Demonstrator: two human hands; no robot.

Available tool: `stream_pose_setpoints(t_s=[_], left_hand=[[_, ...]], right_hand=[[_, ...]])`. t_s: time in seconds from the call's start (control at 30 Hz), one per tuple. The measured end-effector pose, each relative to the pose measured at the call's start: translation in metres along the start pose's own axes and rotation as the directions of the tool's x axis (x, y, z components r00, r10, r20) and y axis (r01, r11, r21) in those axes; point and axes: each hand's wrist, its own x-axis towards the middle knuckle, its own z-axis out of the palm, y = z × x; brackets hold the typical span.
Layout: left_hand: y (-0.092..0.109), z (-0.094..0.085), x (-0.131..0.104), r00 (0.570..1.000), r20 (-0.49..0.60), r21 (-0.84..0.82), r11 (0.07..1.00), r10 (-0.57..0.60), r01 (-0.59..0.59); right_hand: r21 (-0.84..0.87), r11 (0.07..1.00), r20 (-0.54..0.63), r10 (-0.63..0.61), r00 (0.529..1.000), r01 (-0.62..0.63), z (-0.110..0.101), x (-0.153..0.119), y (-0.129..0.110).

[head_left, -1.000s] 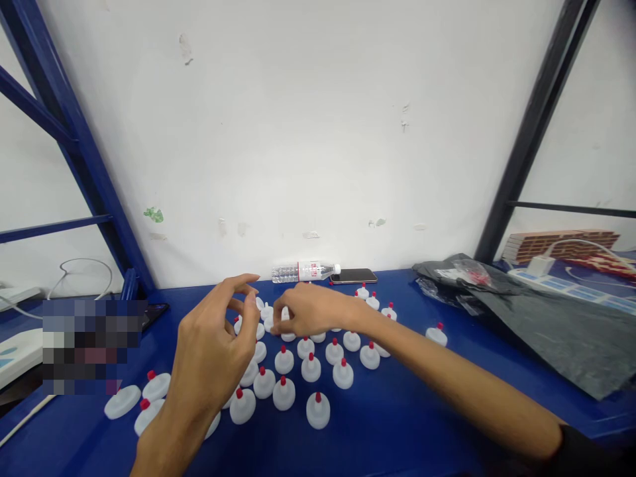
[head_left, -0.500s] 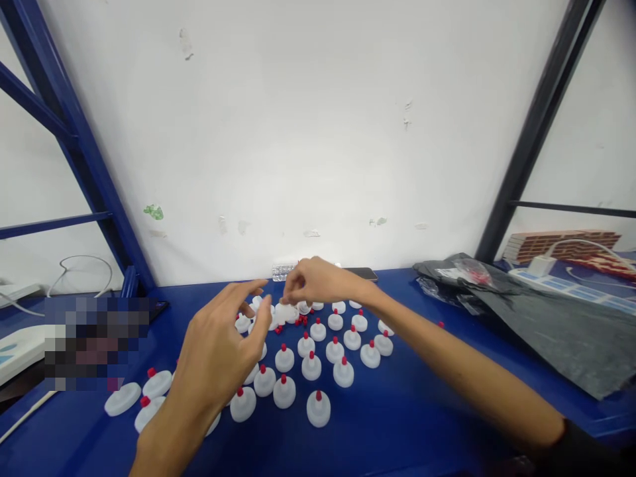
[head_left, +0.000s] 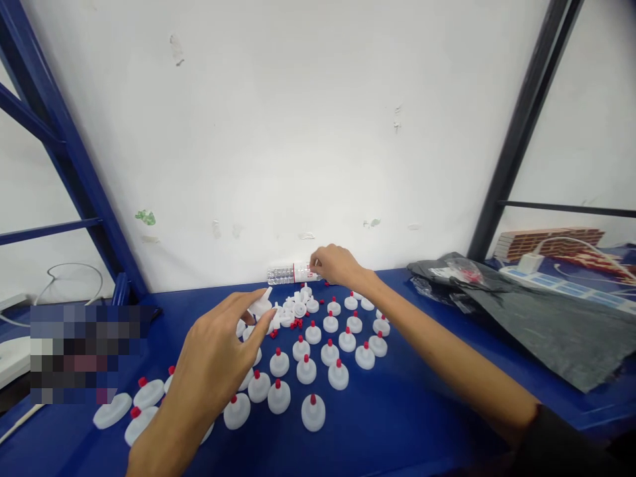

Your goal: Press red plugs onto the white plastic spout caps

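Observation:
Between the thumb and fingers of my left hand (head_left: 218,341) is a white plastic cap (head_left: 260,305) with a bare nozzle. My right hand (head_left: 338,265) is reached out to the back of the blue table, its fingers pressed together in front of a clear bottle (head_left: 283,274) lying by the wall; what they hold, if anything, is hidden. Several white caps with red tips (head_left: 313,412) stand upright across the table. Loose white pieces (head_left: 299,309) are heaped between my hands, with small red tips (head_left: 297,324) beside them.
On the right lie a black plastic bag (head_left: 551,324) and a white power strip (head_left: 571,288). A blue post (head_left: 74,146) rises at the left and a dark post (head_left: 521,132) at the right. The white wall (head_left: 278,132) closes off the table's back edge.
My left hand has closed on a white cap. My right hand has moved right and away from the heap, uncovering more of the bottle. The view has shifted slightly.

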Motion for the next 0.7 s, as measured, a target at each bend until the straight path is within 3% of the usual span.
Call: stream_pose_setpoints(t_s=[0.13,0.23,0.47,0.7], left_hand=[[0.000,0.000,-0.001,1.000,0.016,-0.003,1.000,-0.012,0.012],[-0.003,0.000,-0.002,1.000,0.022,-0.010,1.000,-0.021,0.021],[-0.004,0.003,-0.001,0.997,0.050,-0.011,0.998,-0.062,0.063],[-0.001,-0.001,-0.002,0.994,0.078,-0.016,0.997,-0.071,0.073]], right_hand=[[-0.130,0.988,0.105,0.095,0.990,-0.081,0.031,0.012,0.036],[-0.181,0.980,0.143,0.110,0.984,-0.084,0.042,0.014,0.049],[-0.227,0.972,0.153,0.103,0.983,-0.066,0.057,0.016,0.056],[-0.205,0.974,0.145,0.130,0.981,-0.099,0.057,0.014,0.058]])
